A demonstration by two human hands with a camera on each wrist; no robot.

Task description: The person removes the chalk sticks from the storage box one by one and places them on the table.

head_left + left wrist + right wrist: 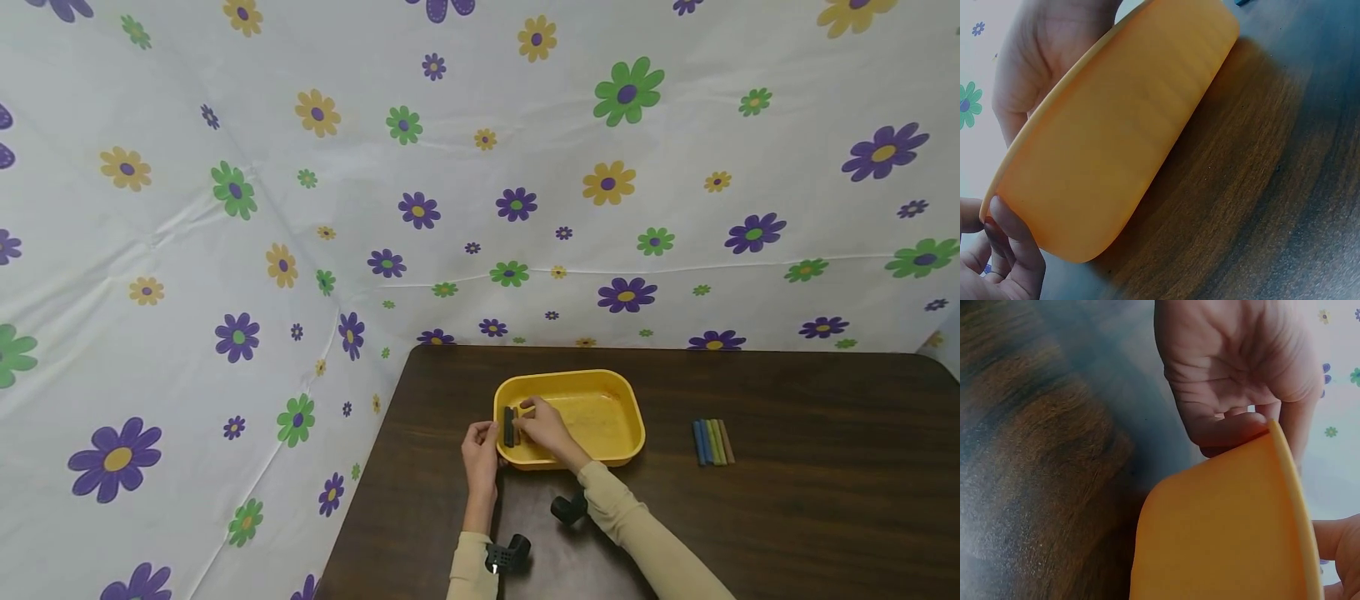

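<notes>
A yellow plastic tray (pixel 600 417) stands on the table. My left hand (pixel 480 454) grips its left end; in the left wrist view the fingers (pixel 1019 240) of that hand curl over the rim. Two black chalk-like sticks (pixel 509 427) lie side by side inside, against the left end. My right hand (pixel 546 427) reaches over the near rim and pinches a brown stick (pixel 517 427) beside them. Both wrist views show mostly the tray's outer wall (pixel 1222 519), which hides the sticks.
To the right of the tray lies a row of several coloured sticks (pixel 712 442), blue, green, yellowish and brown. The dark wooden table (pixel 825 500) meets a flowered cloth (pixel 525 167) at its back and left edges. A small black camera sits on each wrist.
</notes>
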